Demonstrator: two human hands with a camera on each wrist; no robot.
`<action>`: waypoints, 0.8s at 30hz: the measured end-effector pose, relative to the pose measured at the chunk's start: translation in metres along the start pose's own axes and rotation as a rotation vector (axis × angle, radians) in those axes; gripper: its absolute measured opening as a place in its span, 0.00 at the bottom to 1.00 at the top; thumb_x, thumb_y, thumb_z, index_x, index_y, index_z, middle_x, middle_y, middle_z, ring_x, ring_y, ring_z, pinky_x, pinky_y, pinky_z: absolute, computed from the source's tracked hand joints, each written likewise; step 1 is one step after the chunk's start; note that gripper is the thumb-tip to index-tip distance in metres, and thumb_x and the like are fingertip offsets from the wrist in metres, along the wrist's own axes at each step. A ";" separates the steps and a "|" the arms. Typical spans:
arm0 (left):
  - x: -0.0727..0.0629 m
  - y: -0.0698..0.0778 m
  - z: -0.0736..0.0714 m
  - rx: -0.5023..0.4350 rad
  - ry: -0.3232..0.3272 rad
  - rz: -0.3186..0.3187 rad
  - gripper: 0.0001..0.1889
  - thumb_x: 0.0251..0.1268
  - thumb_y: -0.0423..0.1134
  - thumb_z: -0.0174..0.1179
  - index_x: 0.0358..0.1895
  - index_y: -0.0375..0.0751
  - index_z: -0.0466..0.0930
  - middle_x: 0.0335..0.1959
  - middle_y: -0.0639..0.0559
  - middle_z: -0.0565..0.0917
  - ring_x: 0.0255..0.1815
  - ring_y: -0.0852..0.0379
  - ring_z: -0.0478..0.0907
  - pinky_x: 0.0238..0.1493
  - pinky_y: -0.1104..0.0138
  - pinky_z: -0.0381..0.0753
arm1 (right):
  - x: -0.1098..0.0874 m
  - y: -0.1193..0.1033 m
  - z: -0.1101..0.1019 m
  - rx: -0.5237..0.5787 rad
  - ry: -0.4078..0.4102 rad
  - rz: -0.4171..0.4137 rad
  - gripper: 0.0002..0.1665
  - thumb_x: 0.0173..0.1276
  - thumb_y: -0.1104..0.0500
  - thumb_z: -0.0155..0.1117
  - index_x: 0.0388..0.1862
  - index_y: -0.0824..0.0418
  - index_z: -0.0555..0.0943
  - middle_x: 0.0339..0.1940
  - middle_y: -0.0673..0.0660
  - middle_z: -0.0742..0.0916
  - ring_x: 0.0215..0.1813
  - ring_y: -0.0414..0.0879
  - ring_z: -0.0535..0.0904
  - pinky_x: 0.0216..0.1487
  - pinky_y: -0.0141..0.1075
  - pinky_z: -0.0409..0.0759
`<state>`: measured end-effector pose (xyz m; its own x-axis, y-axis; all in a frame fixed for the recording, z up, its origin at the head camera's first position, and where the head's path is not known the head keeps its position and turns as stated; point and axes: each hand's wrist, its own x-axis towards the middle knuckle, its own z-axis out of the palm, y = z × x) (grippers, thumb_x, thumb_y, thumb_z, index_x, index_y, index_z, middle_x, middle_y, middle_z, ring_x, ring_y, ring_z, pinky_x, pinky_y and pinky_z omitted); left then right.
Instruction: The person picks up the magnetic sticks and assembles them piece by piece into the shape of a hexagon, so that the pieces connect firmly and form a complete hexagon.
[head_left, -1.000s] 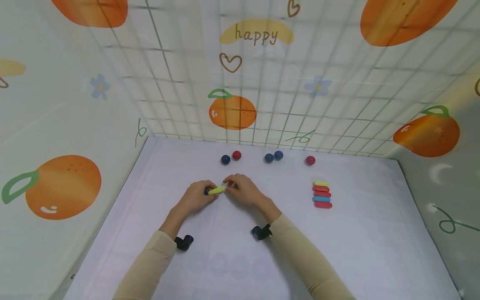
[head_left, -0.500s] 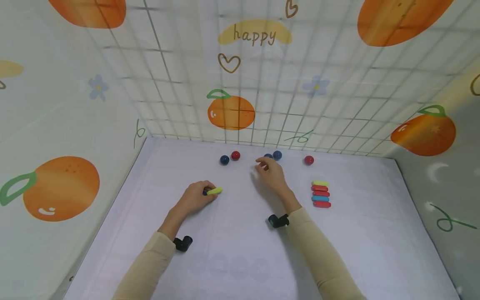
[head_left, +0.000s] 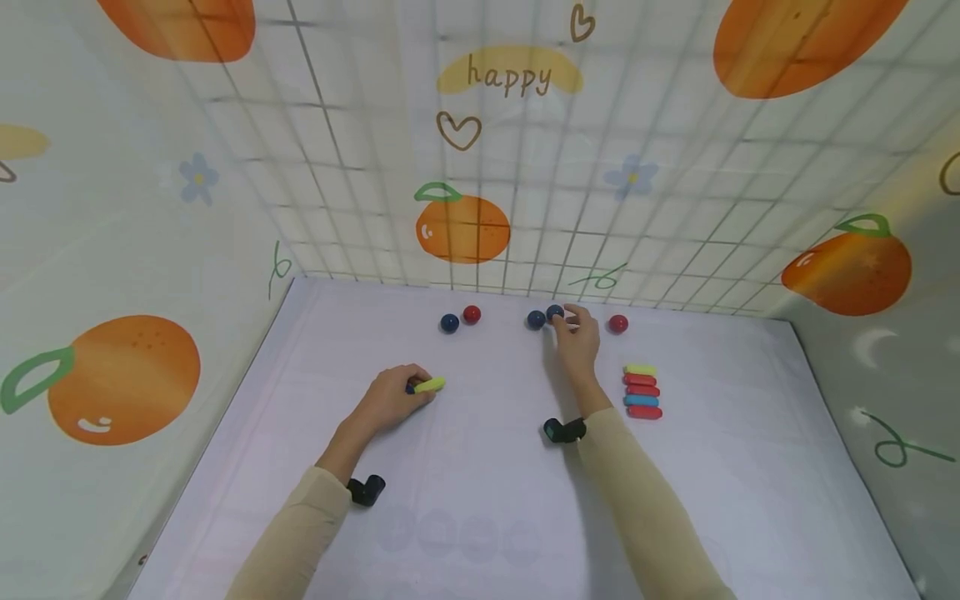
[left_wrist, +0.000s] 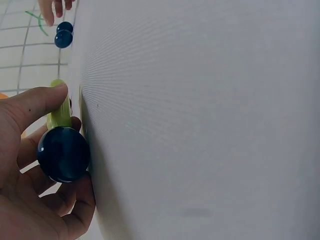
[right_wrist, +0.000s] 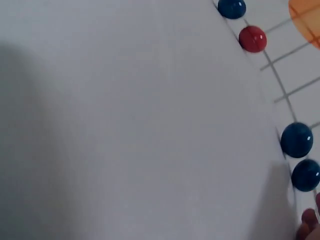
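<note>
My left hand (head_left: 392, 395) pinches a short yellow-green rod (head_left: 431, 384) just above the white table. A dark blue ball (left_wrist: 64, 154) sits at the rod's near end in the left wrist view, against the fingers. At the back of the table my right hand (head_left: 580, 343) reaches beside a blue ball (head_left: 555, 312), thumb and fingers spread apart. In the right wrist view its fingertips (right_wrist: 309, 220) show just below that ball, with a small gap. A second blue ball (head_left: 536, 320) lies right next to it.
Farther left along the back are another blue ball (head_left: 449, 323) and a red ball (head_left: 472, 314). One more red ball (head_left: 618, 323) lies right of my right hand. Several coloured rods, including a blue rod (head_left: 642, 401), form a column at the right. A printed curtain (head_left: 360, 167) closes the back.
The right hand has left the rod's tip, moving right and back to the pair of blue balls. My left hand stays in place with the rod and ball.
</note>
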<state>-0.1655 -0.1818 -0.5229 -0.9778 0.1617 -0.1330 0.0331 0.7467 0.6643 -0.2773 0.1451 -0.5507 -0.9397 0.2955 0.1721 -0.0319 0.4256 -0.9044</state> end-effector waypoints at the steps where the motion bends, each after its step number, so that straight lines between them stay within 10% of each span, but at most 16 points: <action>1: 0.000 0.000 0.000 0.000 -0.001 -0.002 0.14 0.66 0.43 0.68 0.51 0.44 0.84 0.43 0.53 0.84 0.46 0.53 0.78 0.53 0.55 0.76 | 0.001 0.002 0.000 -0.016 0.007 0.016 0.22 0.71 0.58 0.66 0.61 0.63 0.79 0.48 0.66 0.80 0.48 0.58 0.77 0.52 0.49 0.73; 15: -0.001 0.001 0.000 0.007 0.006 -0.011 0.14 0.65 0.44 0.68 0.51 0.44 0.84 0.44 0.52 0.84 0.48 0.52 0.78 0.53 0.55 0.76 | 0.003 -0.004 0.007 -0.301 -0.027 0.111 0.29 0.71 0.47 0.65 0.68 0.54 0.76 0.54 0.64 0.80 0.59 0.62 0.67 0.60 0.57 0.58; 24: 0.000 -0.003 0.002 -0.001 0.001 -0.021 0.14 0.66 0.44 0.68 0.51 0.45 0.84 0.44 0.53 0.84 0.47 0.52 0.78 0.53 0.55 0.76 | 0.000 0.000 0.003 -0.207 0.000 0.106 0.26 0.72 0.47 0.64 0.66 0.53 0.77 0.53 0.62 0.80 0.58 0.60 0.67 0.61 0.56 0.58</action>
<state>-0.1651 -0.1827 -0.5260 -0.9786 0.1454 -0.1459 0.0125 0.7492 0.6623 -0.2782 0.1425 -0.5521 -0.9340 0.3482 0.0802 0.1380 0.5585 -0.8179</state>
